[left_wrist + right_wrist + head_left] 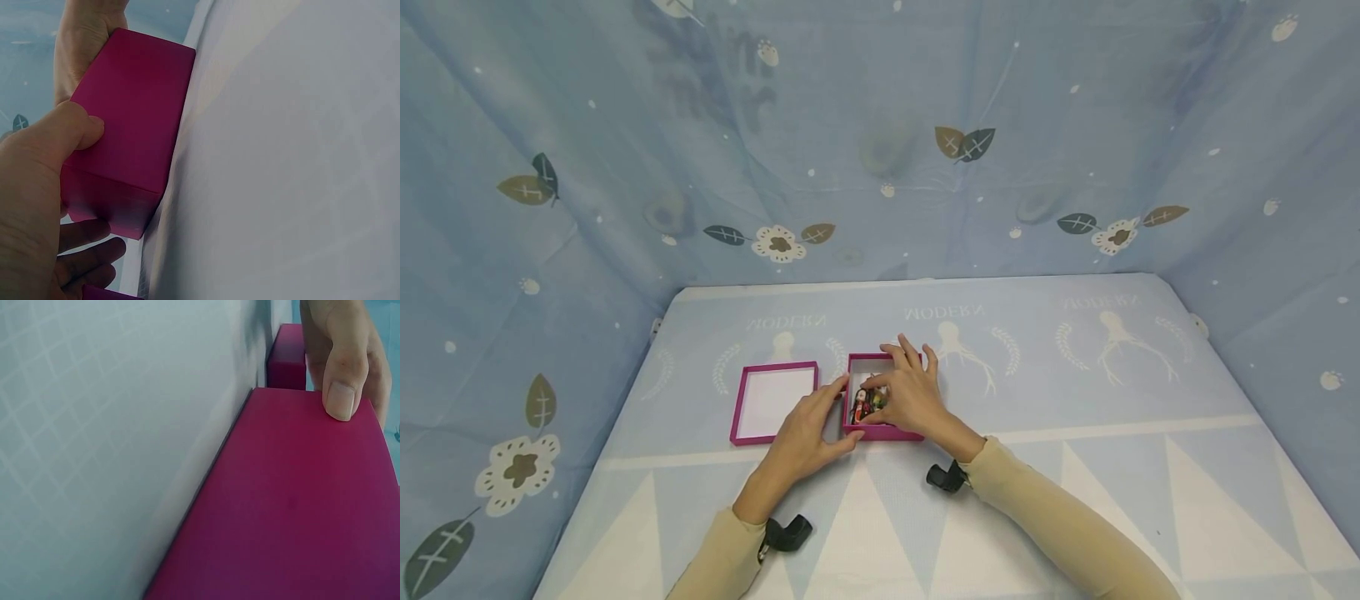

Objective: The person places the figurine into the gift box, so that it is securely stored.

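Note:
An open magenta box [891, 433] with a pale inside stands on the table, holding small colourful figurines [861, 403] in black, red and green. At its front left corner my left hand [805, 435] grips the box, thumb on the front wall and fingers along the left side. The left wrist view shows this thumb [87, 128] against the magenta wall. Over the box is my right hand [913, 396], thumb and forefinger around the figurines, the other fingers raised near the back rim. Part of the figurines is hidden under it.
Left of the box lies a magenta-edged lid [775, 404], white inside facing up. A patterned blue and white cloth covers the table [1075, 467]. Blue floral curtain [880, 150] hangs behind and at both sides. Black wrist cameras [788, 533] sit under both wrists.

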A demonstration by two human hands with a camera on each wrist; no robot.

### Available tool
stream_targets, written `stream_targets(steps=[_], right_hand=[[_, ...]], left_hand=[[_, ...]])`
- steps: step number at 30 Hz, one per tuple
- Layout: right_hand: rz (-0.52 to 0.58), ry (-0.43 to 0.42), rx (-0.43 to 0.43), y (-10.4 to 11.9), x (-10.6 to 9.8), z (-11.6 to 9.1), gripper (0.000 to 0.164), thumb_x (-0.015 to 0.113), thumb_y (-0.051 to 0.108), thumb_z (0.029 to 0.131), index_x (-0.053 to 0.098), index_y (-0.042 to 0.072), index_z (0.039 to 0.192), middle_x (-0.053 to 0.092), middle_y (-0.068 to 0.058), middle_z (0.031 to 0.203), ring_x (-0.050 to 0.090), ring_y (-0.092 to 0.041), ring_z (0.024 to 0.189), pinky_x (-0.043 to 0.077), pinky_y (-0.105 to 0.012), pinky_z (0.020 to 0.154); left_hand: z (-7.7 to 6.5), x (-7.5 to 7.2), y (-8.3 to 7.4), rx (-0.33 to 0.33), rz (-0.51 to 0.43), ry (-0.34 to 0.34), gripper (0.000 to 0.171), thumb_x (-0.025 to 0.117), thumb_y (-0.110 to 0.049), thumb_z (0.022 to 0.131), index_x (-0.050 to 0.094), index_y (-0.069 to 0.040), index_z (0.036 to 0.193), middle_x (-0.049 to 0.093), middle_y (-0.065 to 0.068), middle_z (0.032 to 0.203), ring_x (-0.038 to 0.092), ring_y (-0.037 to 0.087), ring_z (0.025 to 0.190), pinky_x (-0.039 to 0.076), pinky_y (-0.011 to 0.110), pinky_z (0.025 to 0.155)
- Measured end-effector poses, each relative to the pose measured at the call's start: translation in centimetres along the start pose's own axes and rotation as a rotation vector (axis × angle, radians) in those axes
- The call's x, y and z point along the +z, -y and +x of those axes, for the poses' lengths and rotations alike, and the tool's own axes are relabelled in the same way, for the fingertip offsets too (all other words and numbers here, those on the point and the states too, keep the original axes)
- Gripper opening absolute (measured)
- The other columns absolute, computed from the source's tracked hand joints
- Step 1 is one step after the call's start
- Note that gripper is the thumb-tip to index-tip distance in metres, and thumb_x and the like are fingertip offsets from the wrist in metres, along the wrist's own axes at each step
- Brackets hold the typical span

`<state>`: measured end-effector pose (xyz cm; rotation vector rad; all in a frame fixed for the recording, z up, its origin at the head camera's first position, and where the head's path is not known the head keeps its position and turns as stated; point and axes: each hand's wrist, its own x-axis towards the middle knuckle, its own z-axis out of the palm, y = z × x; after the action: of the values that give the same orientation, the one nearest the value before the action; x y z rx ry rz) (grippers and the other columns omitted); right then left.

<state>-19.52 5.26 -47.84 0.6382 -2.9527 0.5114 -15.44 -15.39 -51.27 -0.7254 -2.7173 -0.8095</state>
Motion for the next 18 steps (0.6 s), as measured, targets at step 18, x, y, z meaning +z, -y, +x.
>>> stream_targets(steps=[18], right_hand=[[0.011,0.015,-0.004,0.19,-0.24,0.02,0.05,0.09,0.053,0.056,0.079,0.033,0.101,0.042,-0.012,0.151,0.022,-0.039,0.147,0.013,-0.066,0.115]], left_hand=[[0.06,0.02,0.07,0.015,-0.003,-0.007,0.087,0.078,-0.042,0.078,0.04,-0.01,0.149,0.063,0.011,0.131,0.06,0.028,0.117,0.051,0.048,0.097]])
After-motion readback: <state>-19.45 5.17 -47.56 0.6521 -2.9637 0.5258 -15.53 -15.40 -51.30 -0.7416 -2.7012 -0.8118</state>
